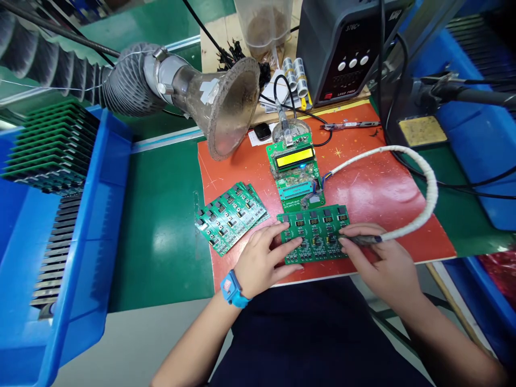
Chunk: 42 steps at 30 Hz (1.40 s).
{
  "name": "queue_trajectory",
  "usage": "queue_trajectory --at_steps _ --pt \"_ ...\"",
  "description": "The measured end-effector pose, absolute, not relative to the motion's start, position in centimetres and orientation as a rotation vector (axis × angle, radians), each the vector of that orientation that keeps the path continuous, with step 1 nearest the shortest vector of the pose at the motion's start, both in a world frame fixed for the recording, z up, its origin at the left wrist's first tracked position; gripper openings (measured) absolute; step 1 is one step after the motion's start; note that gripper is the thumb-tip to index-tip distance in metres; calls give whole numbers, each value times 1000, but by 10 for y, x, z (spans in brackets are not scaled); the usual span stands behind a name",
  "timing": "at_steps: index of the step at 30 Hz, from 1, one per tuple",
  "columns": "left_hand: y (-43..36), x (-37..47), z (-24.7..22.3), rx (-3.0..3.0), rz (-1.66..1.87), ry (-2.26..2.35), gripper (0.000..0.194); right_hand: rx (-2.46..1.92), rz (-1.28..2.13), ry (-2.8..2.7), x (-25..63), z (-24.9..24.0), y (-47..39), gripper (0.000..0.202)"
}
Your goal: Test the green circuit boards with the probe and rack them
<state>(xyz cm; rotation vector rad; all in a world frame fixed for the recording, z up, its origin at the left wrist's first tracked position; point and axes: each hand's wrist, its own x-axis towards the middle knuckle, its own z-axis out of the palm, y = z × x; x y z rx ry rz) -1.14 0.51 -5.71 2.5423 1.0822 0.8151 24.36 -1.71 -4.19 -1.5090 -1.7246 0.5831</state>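
Note:
A green circuit board panel (308,252) with a row of small digit displays lies on the orange mat in front of me. My left hand (264,255), a blue band at its wrist, rests with spread fingers on the panel's left part. Between the thumb and fingers of my right hand (382,263) is a dark probe (365,240), its tip at the panel's right end. A white wrapped cable (431,183) loops from the probe to a programmer board (296,172) with a lit yellow screen. Left of it lies a small stack of similar panels (231,217).
A funnel-mouthed fume duct (234,107) hangs over the mat (374,183). At left, a blue bin (94,215) holds upright green boards (52,145). A soldering station (342,54), a pen (350,125) and a yellow sponge (423,131) are at the back right.

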Motion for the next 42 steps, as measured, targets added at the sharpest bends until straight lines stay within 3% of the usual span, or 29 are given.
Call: queue_trajectory --at_steps 16,23,42 --pt "1 -6 -53 2503 730 1137 45 -1474 648 -1694 247 -45 -17 7" --pt "-10 29 -37 2598 454 1386 73 -1503 788 -1646 249 -47 -19 11" --pt "-11 44 -43 2655 442 1493 55 -1553 812 -1634 249 -47 -18 14"
